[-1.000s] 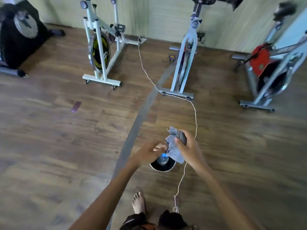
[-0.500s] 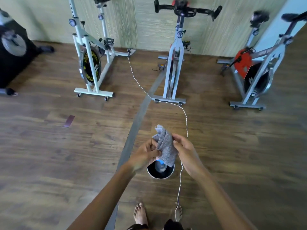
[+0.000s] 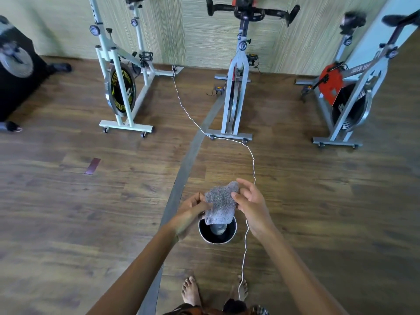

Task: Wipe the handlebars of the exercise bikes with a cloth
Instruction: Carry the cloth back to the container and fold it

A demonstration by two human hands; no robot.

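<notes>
Both hands hold the grey cloth (image 3: 221, 203) in the near middle of the scene, above a round black container (image 3: 234, 234) standing on the wooden floor (image 3: 68, 212). The left grip (image 3: 191, 212) pinches the cloth's left edge; the right grip (image 3: 252, 205) grasps its right side, thumb on the fabric. A white cord (image 3: 253, 160) trails across the floor just right of the hands. Far ahead three exercise bikes stand by the wall: the left bike (image 3: 120, 87), the middle bike (image 3: 236, 92) with black handlebars (image 3: 272, 12), and the right bike (image 3: 347, 94).
</notes>
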